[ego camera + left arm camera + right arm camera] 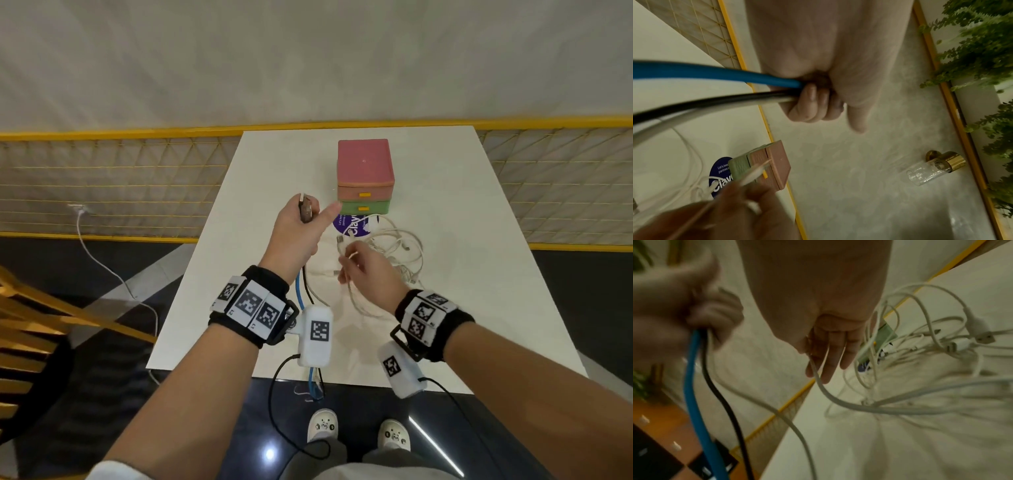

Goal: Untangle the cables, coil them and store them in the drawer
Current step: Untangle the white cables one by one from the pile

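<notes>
Two drawers (349,196), pink over green, stood shut far along the table (479,274), a purple sticker (349,228) and a white cable tangle (397,246) just before them. The left grip (294,226) clenched a blue cable (692,386), a black cable (715,386) and a pale cable (748,400), plugs (302,198) upward, lengths hanging past the near edge. The right grip (363,270) pinched a white strand (838,402) from the tangle. Only the left wrist view caught a glass wall lamp (935,167).

R hand (828,345) w/ white cable (838,403) along fingers (830,368); L hand (674,308) round blue cable (687,386), black cable (721,398).
</notes>
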`<state>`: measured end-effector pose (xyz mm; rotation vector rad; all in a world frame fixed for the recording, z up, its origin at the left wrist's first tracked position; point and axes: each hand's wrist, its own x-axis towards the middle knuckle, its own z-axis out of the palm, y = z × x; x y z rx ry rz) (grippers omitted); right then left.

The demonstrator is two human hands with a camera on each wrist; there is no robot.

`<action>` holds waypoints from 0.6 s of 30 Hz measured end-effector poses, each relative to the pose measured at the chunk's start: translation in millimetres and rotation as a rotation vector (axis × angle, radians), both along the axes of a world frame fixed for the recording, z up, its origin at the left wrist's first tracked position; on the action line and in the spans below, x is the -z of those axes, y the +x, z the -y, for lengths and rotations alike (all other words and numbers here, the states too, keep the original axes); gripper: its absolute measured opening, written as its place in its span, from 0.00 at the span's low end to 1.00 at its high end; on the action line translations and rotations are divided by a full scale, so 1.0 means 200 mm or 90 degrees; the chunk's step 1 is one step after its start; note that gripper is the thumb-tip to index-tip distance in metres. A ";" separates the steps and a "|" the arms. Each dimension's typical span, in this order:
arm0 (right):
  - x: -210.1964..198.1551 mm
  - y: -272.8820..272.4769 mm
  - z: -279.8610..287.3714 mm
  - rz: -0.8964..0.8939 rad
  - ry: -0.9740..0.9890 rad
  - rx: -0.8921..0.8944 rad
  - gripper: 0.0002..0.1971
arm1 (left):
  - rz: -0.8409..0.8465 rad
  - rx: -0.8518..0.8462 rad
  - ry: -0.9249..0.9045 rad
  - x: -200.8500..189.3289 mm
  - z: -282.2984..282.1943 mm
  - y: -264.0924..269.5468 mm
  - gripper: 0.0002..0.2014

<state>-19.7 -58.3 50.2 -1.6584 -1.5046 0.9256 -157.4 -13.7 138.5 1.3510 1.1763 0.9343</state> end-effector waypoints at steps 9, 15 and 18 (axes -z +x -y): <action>-0.30 0.06 0.04 -0.240 0.108 0.013 0.08 | -0.052 0.039 0.076 0.00 0.06 0.17 0.17; -0.30 0.08 0.09 -0.280 0.155 0.021 0.03 | -0.013 0.053 0.077 -0.01 0.06 0.21 0.15; -0.27 0.09 0.11 -0.235 0.133 -0.032 0.06 | -0.016 -0.025 0.114 -0.02 0.03 0.22 0.17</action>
